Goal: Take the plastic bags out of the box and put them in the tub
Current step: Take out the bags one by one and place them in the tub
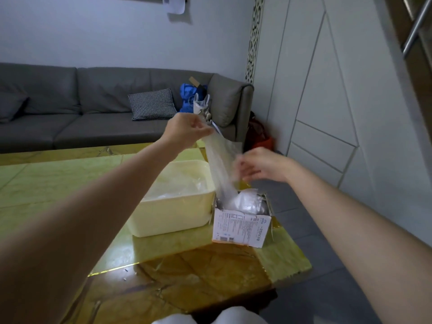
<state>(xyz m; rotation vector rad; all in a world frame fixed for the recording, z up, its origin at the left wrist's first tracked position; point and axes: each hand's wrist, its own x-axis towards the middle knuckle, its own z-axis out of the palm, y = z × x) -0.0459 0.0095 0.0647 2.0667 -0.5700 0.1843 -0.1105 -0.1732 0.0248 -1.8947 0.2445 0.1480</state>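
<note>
Here, nearest the viewer at six o'clock, two pale rounded knees (205,316) show at the bottom edge. Ahead lies a glossy table (70,183) with a yellow-green stone-like top and a darker amber panel, its polish catching light.

On the table, just right of centre at about five o'clock, stands a small white cardboard box (240,226) with printed text and an orange base, its torn top flaps ragged. Crumpled clear film fills its open top. Just beside it on the left sits a cream plastic tub (173,218), rectangular with rounded corners and smooth walls, holding more clear film.

A long, thin, translucent plastic bag (222,164) stretches upward from the box mouth, its lower end at the box's mouth. The left hand (187,132), reaching in from seven o'clock, pinches the bag's upper end between thumb and curled fingers. The right hand (259,164), coming from four o'clock, is blurred beside the bag's middle, fingers loosely spread; whether it touches the film cannot be told.

Beyond the table, from nine to twelve o'clock, a grey fabric sofa (70,108) runs along a pale wall, carrying a black-and-white houndstooth cushion (153,105) and a blue bag (189,97). At two o'clock, white wall panels (327,90) are cut by angled grooves, above dark grey floor tiles (304,230).
</note>
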